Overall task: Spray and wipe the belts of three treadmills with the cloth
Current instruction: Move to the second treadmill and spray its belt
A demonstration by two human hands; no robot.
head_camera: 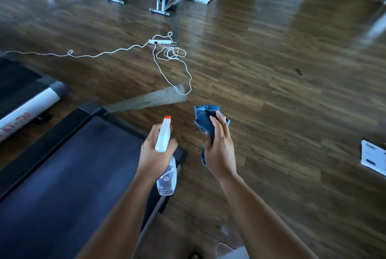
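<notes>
Head view: a white cable (179,74) loops across the floor at 12 o'clock, and a foot could catch it on the walk to another treadmill. The bottle (164,139) points over bare wood, so a squeeze now would likely wet the floor and miss the belt (69,166) at 8 o'clock. The left hand (155,154) is curled round the bottle's neck, forearm reaching forward. The right hand (219,150), at its 3 o'clock, clutches the bunched cloth (205,120), knuckles up.
</notes>
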